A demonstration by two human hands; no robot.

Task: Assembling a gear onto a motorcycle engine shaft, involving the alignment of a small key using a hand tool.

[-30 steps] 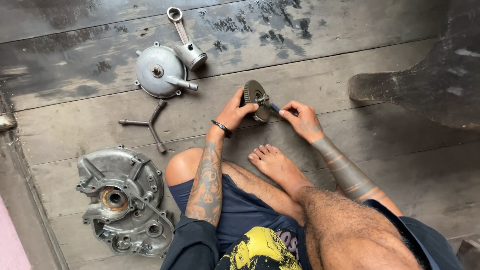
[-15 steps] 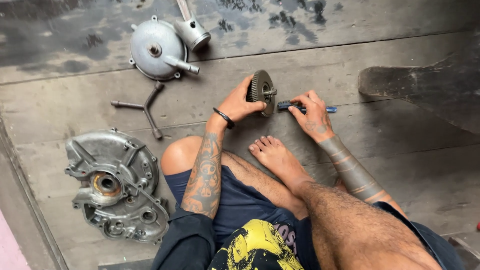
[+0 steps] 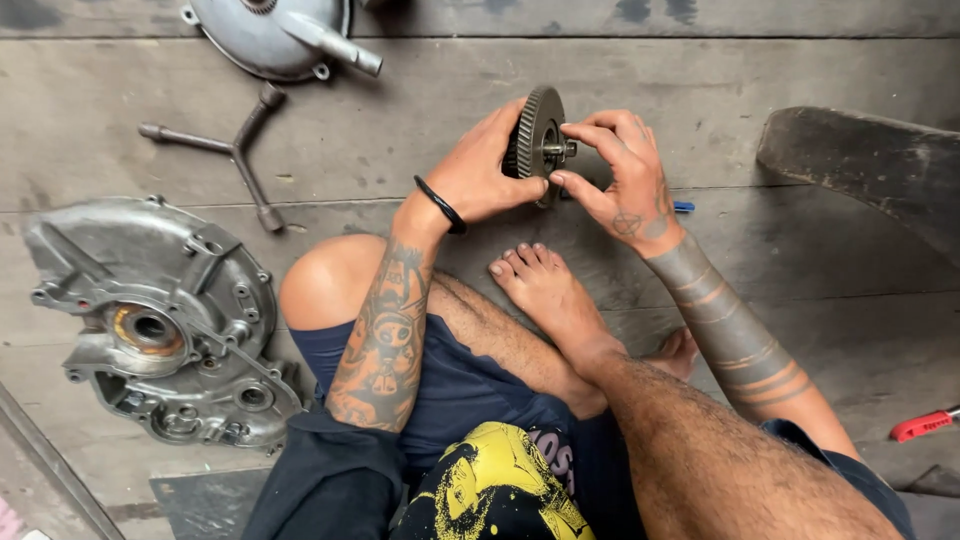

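We grip the toothed gear (image 3: 538,140) upright above the wooden floor (image 3: 400,130) with our left hand (image 3: 485,175); our right hand (image 3: 620,170) pinches its hub. A three-way wrench (image 3: 235,160) and engine casing (image 3: 160,320) lie leftward. Half a second ago, our right hand held a blue-tipped tool on the floor.

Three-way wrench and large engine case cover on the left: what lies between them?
Head view: only bare wooden floor separates the three-way wrench from the engine case cover; they lie apart, not touching.
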